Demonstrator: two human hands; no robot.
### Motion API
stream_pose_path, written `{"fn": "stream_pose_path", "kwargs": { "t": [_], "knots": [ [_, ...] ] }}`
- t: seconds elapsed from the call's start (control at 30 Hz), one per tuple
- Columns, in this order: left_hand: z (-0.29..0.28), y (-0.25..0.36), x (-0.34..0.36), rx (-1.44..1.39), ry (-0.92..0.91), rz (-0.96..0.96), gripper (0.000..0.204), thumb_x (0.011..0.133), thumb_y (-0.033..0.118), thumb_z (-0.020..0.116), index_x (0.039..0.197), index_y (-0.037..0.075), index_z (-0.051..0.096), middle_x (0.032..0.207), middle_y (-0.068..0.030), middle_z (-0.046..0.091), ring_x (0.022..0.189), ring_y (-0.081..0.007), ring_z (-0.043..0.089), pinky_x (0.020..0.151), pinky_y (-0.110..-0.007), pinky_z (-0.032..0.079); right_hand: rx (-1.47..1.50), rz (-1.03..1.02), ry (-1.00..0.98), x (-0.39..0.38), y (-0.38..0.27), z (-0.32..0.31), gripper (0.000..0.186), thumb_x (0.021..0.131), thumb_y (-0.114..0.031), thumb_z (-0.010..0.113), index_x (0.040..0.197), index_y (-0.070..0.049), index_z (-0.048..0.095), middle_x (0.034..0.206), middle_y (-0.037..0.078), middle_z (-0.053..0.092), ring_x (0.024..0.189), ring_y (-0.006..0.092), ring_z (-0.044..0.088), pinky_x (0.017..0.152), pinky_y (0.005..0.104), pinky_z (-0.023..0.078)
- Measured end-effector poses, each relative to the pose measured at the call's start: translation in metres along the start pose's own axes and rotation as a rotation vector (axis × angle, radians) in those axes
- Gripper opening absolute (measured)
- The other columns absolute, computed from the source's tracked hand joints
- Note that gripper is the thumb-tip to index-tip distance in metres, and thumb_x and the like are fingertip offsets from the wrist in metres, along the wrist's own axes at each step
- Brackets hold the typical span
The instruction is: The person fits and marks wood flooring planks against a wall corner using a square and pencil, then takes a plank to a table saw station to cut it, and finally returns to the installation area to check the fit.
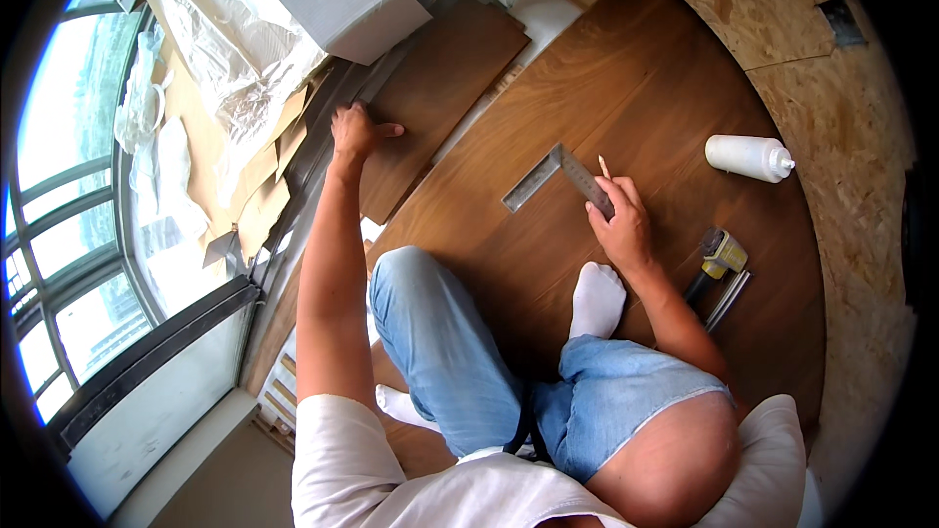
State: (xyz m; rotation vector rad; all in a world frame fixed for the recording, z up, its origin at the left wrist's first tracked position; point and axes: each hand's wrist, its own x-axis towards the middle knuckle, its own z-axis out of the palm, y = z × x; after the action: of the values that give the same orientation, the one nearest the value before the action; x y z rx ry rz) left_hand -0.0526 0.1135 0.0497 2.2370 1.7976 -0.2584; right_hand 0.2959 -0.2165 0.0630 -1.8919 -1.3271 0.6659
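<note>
We count:
Bare hands (624, 220): two.
L-shaped grey metal square (584, 179): one.
Slim pale pencil (603, 166): one.
White cylindrical plastic bottle with nozzle (743, 156): one.
Yellow-and-black tool with dark handle (725, 252): one.
Thin silvery metal strips (728, 300): several, exact number unclear to us.
White cloth socks (597, 301): two.
Pale grey rectangular box (347, 0): one.

A dark brown plank (445, 88) is lying at a slant beside the finished floorboards (675, 88), a narrow pale strip showing along part of its side; the left hand (360, 132) is resting at its outer edge. A grey L-shaped metal square (581, 176) is pointing its corner away from the person, one leg sitting in the right hand (623, 222). A slim pale pencil (603, 167) is sticking up from those fingers.
</note>
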Motion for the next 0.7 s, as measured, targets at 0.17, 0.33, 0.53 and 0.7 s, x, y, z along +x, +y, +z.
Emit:
{"fn": "stream_pose_path", "kwargs": {
  "t": [0.17, 0.33, 0.53, 0.7],
  "knots": [
    [-0.042, 0.003, -0.036, -0.144, 0.051, 0.112, 0.060, 0.066, 0.035, 0.095, 0.099, -0.001, 0.061, 0.103, -0.0216, 0.063, 0.101, -0.0387, 0.061, 0.090, -0.045, 0.049, -0.022, -0.039, 0.050, 0.002, 0.002, -0.002, 0.040, 0.085, -0.007, 0.076, 0.123, -0.001, 0.064, 0.111, 0.014, 0.062, 0.098, 0.0358, 0.065, 0.083, 0.0410, 0.054],
    [-0.066, 0.034, -0.100, -0.379, 0.180, 0.048, 0.048, 0.075, 0.025, 0.092, 0.097, 0.002, 0.055, 0.073, -0.0150, 0.056, 0.067, -0.0287, 0.051, 0.069, -0.040, 0.048, 0.017, -0.055, 0.052, 0.007, 0.000, -0.001, 0.040, 0.085, -0.007, 0.076, 0.123, -0.002, 0.064, 0.110, 0.014, 0.062, 0.098, 0.0358, 0.065, 0.084, 0.0409, 0.055],
    [-0.104, 0.028, -0.179, -0.750, 0.360, -0.018, 0.032, 0.080, 0.013, 0.088, 0.090, 0.005, 0.059, 0.074, -0.0004, 0.063, 0.066, -0.0076, 0.055, 0.060, -0.026, 0.044, -0.020, -0.069, 0.112, 0.005, 0.009, 0.001, 0.043, 0.085, -0.005, 0.076, 0.126, -0.004, 0.064, 0.114, 0.014, 0.061, 0.101, 0.0361, 0.065, 0.086, 0.0418, 0.055],
    [-0.119, 0.073, -0.228, -1.619, 0.455, 0.053, 0.030, 0.090, 0.008, 0.078, 0.113, 0.004, 0.059, 0.111, -0.0063, 0.071, 0.101, -0.0147, 0.066, 0.093, -0.030, 0.052, -0.118, -0.088, 0.059, 0.006, 0.029, 0.001, 0.048, 0.084, -0.005, 0.077, 0.130, -0.007, 0.063, 0.119, 0.014, 0.060, 0.108, 0.0359, 0.064, 0.090, 0.0427, 0.055]
  ]
}}
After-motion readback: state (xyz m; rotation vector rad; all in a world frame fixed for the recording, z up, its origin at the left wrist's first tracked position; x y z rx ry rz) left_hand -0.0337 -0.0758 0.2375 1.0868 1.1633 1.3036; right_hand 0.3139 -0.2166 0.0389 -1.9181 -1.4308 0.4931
